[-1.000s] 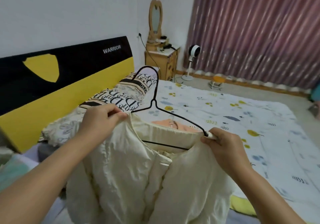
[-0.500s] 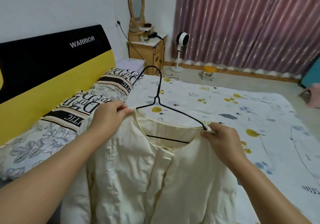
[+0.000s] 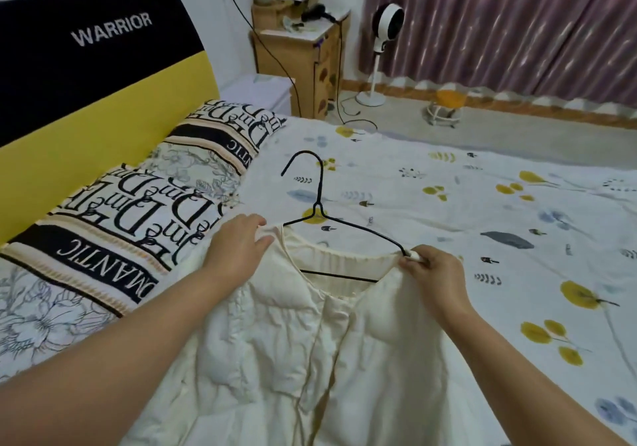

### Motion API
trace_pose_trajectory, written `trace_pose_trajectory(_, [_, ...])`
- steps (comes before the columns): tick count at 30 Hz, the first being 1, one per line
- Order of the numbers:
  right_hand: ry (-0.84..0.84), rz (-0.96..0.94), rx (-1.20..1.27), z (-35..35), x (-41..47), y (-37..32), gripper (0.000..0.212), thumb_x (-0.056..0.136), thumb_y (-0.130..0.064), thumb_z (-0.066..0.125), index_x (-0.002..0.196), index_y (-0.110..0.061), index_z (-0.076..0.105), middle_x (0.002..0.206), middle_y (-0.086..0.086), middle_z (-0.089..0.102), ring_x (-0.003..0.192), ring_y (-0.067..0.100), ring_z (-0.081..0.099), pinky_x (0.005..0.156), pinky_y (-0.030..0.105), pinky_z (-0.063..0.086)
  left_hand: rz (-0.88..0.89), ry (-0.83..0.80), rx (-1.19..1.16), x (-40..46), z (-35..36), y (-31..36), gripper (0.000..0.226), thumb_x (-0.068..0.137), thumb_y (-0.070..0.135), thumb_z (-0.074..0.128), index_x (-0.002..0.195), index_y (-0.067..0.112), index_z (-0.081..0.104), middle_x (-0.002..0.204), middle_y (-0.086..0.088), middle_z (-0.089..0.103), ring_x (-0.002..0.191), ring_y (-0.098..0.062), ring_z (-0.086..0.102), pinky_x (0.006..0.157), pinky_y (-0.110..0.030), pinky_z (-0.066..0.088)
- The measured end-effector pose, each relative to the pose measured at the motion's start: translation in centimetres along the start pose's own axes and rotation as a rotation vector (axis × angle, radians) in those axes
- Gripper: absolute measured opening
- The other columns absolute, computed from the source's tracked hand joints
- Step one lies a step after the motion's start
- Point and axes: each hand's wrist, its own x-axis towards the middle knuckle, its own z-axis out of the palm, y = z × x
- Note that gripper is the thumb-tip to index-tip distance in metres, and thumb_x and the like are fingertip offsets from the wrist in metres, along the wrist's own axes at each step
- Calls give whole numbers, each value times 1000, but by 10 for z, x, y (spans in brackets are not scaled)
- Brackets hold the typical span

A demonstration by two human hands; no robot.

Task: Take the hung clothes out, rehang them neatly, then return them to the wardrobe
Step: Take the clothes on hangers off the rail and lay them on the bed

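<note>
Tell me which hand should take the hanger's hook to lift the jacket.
Left, probably. The left hand holds only the jacket shoulder and sits nearer the hook of the hanger. The right hand pinches the hanger's far end, which steadies it.

Both hands hold cream garment point(image 3: 310, 359) on hanger point(image 3: 322, 211).

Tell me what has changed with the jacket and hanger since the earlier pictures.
The cream jacket and black hanger were lowered toward the bed and look nearly flat on it. Unchanged: left hand holds one shoulder, right hand pinches the hanger's end.
</note>
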Motion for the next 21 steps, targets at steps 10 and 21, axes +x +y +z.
trace_pose_trajectory(10, [-94,109,-87,109,88,93,26,85,-14,62,64,-8,50,54,-1,41,63,21,41,56,32,27,-105,-622,273,-2,165,-56,67,97,41,37,149,22,0,158,-4,-4,145,-22,4,117,-36,13])
trace_pose_trajectory(21, [-400,-7,-586,176,54,124,44,94,-22,46,137,-13,39,135,10,43,122,28,39,95,34,34,-155,-719,270,-1,213,-75,55,97,41,36,145,17,23,152,-7,24,139,-22,25,113,-34,22])
